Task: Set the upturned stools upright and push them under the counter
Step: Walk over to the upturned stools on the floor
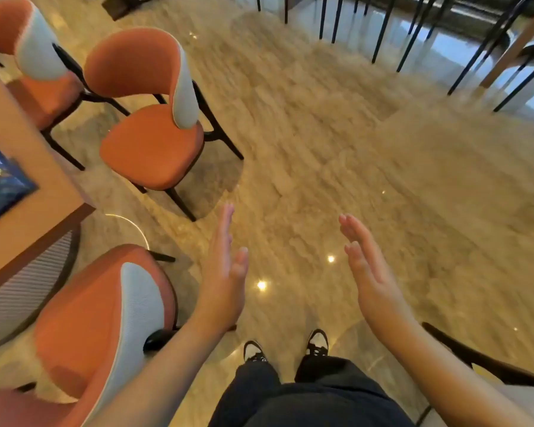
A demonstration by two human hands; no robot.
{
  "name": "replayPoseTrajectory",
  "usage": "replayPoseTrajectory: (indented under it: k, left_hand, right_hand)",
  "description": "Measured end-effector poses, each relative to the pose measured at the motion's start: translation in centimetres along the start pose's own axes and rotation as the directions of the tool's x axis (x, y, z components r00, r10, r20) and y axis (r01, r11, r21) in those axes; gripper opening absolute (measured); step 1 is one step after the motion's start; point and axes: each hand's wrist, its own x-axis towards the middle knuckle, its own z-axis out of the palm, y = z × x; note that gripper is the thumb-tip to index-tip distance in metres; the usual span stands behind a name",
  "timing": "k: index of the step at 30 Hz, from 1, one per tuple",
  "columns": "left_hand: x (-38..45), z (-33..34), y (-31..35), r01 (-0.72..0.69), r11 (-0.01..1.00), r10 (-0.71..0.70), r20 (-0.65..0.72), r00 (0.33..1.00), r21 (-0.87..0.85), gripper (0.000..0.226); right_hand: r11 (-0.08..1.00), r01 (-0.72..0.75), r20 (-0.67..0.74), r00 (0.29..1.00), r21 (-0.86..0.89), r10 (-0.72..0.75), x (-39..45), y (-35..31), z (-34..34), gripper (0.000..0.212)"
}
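No upturned stool shows in this view. My left hand (225, 272) and my right hand (367, 266) are held out in front of me over the marble floor, palms facing each other, fingers straight, holding nothing. Black thin legs of several stools or chairs (420, 29) stand along the far top edge, their tops cut off by the frame. An orange chair with a grey back (154, 118) stands upright to the left of my hands.
A wooden table (28, 180) with a blue item (0, 186) is at the left. Two more orange chairs, one far left (28, 47) and one near left (105, 318), flank it. A dark chair frame (475, 359) sits at lower right. My shoes (285, 346) are below.
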Motion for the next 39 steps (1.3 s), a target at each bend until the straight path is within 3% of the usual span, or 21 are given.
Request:
replayPoseTrajectory:
  k: [4, 9, 13, 18, 25, 32, 39]
  left_hand:
    - [0.2, 1.2, 0.6, 0.032, 0.998, -0.028, 0.096, 0.995, -0.045, 0.068]
    - [3.3, 0.9, 0.4, 0.053, 0.998, -0.050, 0.135, 0.990, -0.017, 0.071]
    - [9.4, -0.7, 0.7, 0.038, 0.999, -0.037, 0.105, 0.994, -0.008, 0.074]
    - [20.5, -3.5, 0.2, -0.009, 1.000, 0.010, 0.062, 0.998, -0.001, 0.100]
    - [36.2, -7.7, 1.1, -0.070, 0.997, 0.073, 0.070, 0.995, -0.041, 0.059]
    - [49.7, -10.1, 2.0, -0.110, 0.993, 0.114, 0.101, 0.988, -0.036, 0.058]
    - [63.1, -11.1, 2.4, -0.160, 0.986, 0.161, -0.011, 0.987, 0.043, 0.059]
  right_hand:
    - [1.000, -0.015, 0.059, 0.998, -0.010, 0.016, 1.3, -0.4, -1.0, 0.048]
    - [1.000, 0.017, 0.046, 0.999, -0.018, -0.017, 5.2, -1.1, -1.2, 0.051]
    - [0.999, 0.029, 0.018, 0.999, -0.038, -0.028, 10.7, -2.2, -0.8, 0.050]
    - [0.997, 0.062, 0.011, 0.998, -0.051, -0.062, 20.6, -3.8, 1.2, 0.051]
    - [0.991, 0.107, 0.015, 0.994, -0.082, -0.106, 35.0, -8.1, 5.3, 0.050]
    - [0.984, 0.169, 0.018, 0.986, -0.059, -0.168, 46.9, -12.3, 6.6, 0.047]
    - [0.973, 0.223, 0.086, 0.972, -0.052, -0.218, 61.9, -15.1, 6.4, 0.050]
